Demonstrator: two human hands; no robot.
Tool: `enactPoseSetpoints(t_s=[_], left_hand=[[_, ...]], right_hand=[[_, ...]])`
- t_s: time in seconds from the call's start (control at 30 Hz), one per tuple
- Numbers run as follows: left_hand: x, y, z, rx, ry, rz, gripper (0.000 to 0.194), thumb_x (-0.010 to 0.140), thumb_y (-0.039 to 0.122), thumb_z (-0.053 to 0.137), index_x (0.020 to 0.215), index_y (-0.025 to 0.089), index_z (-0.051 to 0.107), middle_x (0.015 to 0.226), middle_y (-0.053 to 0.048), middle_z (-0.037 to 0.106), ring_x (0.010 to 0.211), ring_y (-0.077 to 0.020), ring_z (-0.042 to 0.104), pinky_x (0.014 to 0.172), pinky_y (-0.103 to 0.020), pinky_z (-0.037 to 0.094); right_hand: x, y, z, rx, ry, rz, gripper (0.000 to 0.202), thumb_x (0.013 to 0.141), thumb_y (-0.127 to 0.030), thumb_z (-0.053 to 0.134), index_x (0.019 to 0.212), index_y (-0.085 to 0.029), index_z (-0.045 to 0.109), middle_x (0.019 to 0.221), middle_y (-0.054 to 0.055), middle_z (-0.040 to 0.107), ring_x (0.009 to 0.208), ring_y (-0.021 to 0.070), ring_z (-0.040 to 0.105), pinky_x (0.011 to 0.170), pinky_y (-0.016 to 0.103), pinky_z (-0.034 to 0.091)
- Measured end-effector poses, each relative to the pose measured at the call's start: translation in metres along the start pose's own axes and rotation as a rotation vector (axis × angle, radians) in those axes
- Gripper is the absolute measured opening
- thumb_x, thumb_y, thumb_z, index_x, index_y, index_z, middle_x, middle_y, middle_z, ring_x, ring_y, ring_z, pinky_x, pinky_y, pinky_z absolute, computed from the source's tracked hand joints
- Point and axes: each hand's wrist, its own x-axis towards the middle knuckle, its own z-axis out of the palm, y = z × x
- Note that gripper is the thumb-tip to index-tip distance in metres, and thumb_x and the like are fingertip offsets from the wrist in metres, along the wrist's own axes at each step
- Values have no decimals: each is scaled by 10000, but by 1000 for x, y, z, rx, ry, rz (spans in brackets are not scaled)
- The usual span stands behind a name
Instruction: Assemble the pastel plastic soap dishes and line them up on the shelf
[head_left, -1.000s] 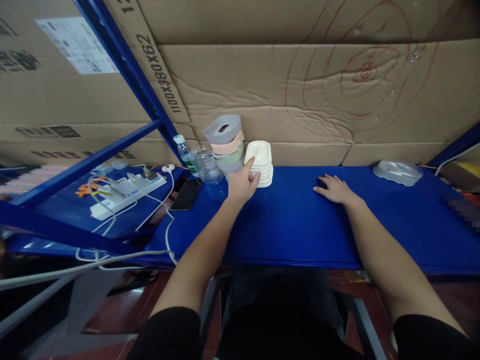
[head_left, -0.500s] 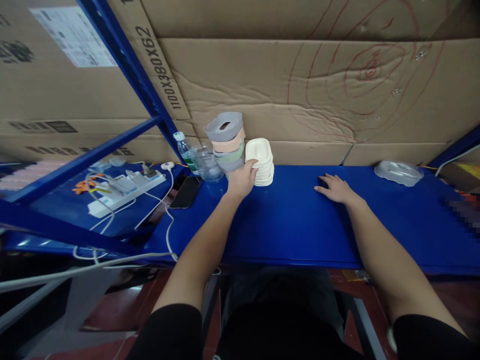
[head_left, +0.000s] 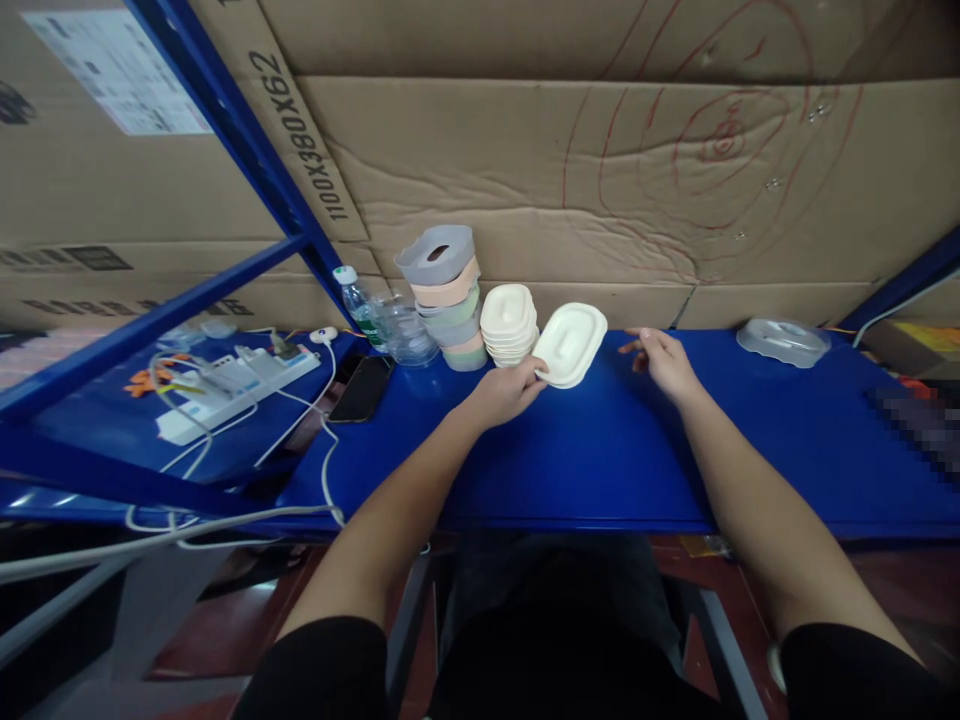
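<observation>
My left hand (head_left: 508,393) grips the near-left corner of a cream lid (head_left: 573,342), rounded-rectangular with a raised middle. The lid is tilted above the table, and a second edge shows beneath its rim; I cannot tell if that is another lid. Beside it on the left stands a stack of similar cream lids (head_left: 508,312). My right hand (head_left: 664,366) is raised to the right of the held lid, apart from it, with fingers spread and nothing in them. Further left, a tall stack of grey, peach and green containers (head_left: 442,262) leans slightly.
A green-labelled bottle (head_left: 361,308), clear plastic cups (head_left: 409,335) and a black phone (head_left: 363,389) are on the left. Beyond the blue post lies a white power strip (head_left: 240,395) with cables. A translucent lid (head_left: 784,342) sits at the back right. Cardboard (head_left: 480,150) stands behind.
My left hand has lifted the cream lid off the stack and brought it rightward. My right hand has risen from the table and turned inward. The view has shifted slightly.
</observation>
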Motion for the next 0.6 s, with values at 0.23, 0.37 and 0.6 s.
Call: enactPoseSetpoints(t_s=[0.23, 0.37, 0.6], left_hand=[[0, 8, 18, 34, -165, 54, 220, 909, 145, 554, 1071, 247, 662, 733, 16, 679, 746, -226, 716, 718, -325, 532], [1, -2, 17, 74, 87, 136, 185, 904, 175, 590, 1023, 257, 706, 864, -5, 752, 821, -219, 748, 739, -319, 572], [-2, -53, -37, 180, 941, -122, 234, 988, 372, 581, 1100, 184, 665, 1163, -146, 662, 1086, -263, 671, 938, -436, 565]], right_hand=[[-15, -8, 20, -265, -441, 3, 545, 914, -699, 593, 1065, -196, 739, 861, 79, 770, 706, 209, 679, 604, 302, 473], [-21, -17, 18, -607, -517, -101, 449, 897, -636, 667, 976, -201, 745, 828, 62, 768, 743, 218, 698, 626, 303, 427], [-25, -24, 20, -747, -583, -148, 468, 987, -503, 602, 1324, -195, 705, 1012, 91, 801, 861, 241, 734, 703, 317, 462]])
